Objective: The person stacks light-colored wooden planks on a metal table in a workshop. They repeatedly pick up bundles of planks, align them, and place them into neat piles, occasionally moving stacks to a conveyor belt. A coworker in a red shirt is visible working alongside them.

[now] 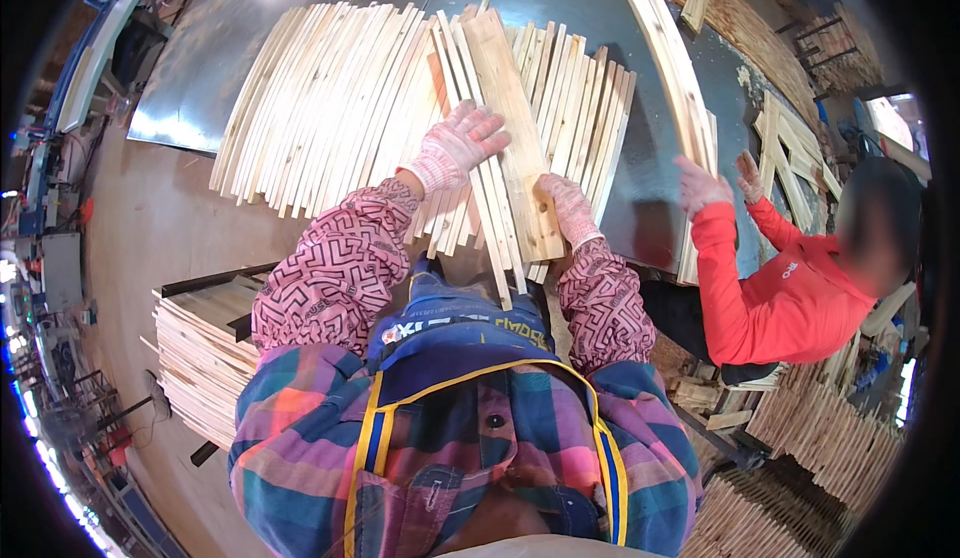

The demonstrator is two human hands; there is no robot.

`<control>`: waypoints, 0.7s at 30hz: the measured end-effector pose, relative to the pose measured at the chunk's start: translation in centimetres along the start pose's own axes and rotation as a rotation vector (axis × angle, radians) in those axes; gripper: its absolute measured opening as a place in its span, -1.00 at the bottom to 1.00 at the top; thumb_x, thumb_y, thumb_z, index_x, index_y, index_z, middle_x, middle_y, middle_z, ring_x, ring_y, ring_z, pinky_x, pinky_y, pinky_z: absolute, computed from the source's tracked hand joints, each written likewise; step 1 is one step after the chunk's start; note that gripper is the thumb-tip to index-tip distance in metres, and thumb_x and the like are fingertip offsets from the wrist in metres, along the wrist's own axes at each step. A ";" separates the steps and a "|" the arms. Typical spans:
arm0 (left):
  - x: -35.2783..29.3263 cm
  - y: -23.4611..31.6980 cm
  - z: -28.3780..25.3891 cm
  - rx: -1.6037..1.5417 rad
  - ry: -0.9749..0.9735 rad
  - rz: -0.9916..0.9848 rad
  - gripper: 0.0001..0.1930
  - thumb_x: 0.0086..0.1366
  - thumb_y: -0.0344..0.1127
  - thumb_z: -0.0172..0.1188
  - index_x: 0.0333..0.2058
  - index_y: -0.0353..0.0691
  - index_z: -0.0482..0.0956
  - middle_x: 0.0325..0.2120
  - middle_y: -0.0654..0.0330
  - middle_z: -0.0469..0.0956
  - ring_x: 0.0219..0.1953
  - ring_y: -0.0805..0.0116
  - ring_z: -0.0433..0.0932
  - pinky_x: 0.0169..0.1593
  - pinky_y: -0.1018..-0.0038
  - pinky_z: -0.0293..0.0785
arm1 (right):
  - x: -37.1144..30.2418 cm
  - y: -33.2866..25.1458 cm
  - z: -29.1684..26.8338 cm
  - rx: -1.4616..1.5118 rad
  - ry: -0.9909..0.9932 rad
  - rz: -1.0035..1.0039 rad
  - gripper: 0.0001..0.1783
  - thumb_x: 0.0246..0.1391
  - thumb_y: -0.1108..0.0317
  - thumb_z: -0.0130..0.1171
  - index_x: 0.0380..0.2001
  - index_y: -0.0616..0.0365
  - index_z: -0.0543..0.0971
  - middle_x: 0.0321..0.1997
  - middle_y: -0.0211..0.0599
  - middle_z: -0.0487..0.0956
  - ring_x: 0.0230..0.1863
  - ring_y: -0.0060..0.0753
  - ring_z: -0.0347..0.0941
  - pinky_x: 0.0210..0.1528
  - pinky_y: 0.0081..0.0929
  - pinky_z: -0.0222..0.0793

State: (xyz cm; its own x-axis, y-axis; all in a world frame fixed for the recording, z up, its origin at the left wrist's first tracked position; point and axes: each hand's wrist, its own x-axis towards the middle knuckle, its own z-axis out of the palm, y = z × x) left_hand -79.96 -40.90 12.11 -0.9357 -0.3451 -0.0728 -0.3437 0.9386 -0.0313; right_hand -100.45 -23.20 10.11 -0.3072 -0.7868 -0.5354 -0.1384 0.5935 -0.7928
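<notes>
My left hand (462,146), in a pale pink-and-white work glove, lies flat on a few narrow wooden strips (500,223), its fingers spread. These strips lie slantwise, with their near ends past the table's edge. Beside them is a wider wooden board (510,123), on top of the row. My right hand (570,208), gloved too, has its fingers closed round this board's right edge near its near end. Beneath both lies a long row of thin pale wooden strips (325,108), side by side. It continues right of the board.
A dark metal tabletop (190,83) carries the row. At the right, a person in red (785,283) with gloved hands handles long strips (665,68). Stacked strips (205,358) stand at lower left, more piles (830,448) at lower right. Loose pieces (785,153) lie on the right.
</notes>
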 end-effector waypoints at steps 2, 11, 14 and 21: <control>-0.2 -0.6 1.2 -0.004 0.133 0.053 -0.61 0.28 -0.25 0.06 0.10 0.10 0.44 0.27 0.21 0.35 0.41 0.17 0.21 0.52 0.14 -0.02 | -3.0 -3.2 1.4 0.274 0.172 0.217 -0.61 0.15 0.15 0.17 -0.08 0.19 0.66 -0.29 -0.24 0.67 -0.25 -0.36 0.58 -0.12 -0.42 0.46; -3.8 -4.3 -2.9 0.031 0.355 0.168 -0.79 0.06 -0.27 0.30 -0.28 0.01 0.57 -0.22 0.28 0.57 0.09 0.24 0.53 0.43 0.17 0.28 | -4.9 0.7 0.3 -0.456 0.155 -0.059 -0.43 0.06 -0.08 0.19 -0.04 0.15 0.61 -0.04 0.08 0.63 0.08 0.10 0.51 0.14 -0.13 0.37; -10.3 -8.2 -6.1 -0.017 0.362 -0.070 -0.51 -0.05 -0.23 0.44 -0.08 -0.01 0.57 -0.11 0.23 0.58 0.15 0.15 0.50 0.34 0.18 0.38 | -10.6 -1.8 0.1 -0.391 0.082 0.039 -0.49 0.10 -0.05 0.17 -0.05 0.12 0.62 -0.13 -0.04 0.67 -0.03 -0.03 0.58 0.04 -0.19 0.44; -13.4 -10.6 -14.7 -0.282 0.171 -1.008 -0.36 0.06 0.01 0.49 0.00 -0.29 0.52 -0.21 0.01 0.66 -0.23 0.15 0.65 -0.09 0.26 0.60 | -12.0 4.5 -1.5 -0.047 0.291 -0.215 -0.57 0.11 0.14 0.27 0.01 0.09 0.63 -0.17 -0.16 0.69 -0.15 -0.26 0.61 -0.03 -0.33 0.49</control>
State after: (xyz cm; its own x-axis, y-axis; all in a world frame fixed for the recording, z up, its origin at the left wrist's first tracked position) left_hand -64.93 -46.16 28.02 -0.1991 -0.9800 -0.0001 -0.9526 0.1936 0.2348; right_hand -98.81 -10.83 13.40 -0.5206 -0.8173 -0.2471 -0.2697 0.4320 -0.8606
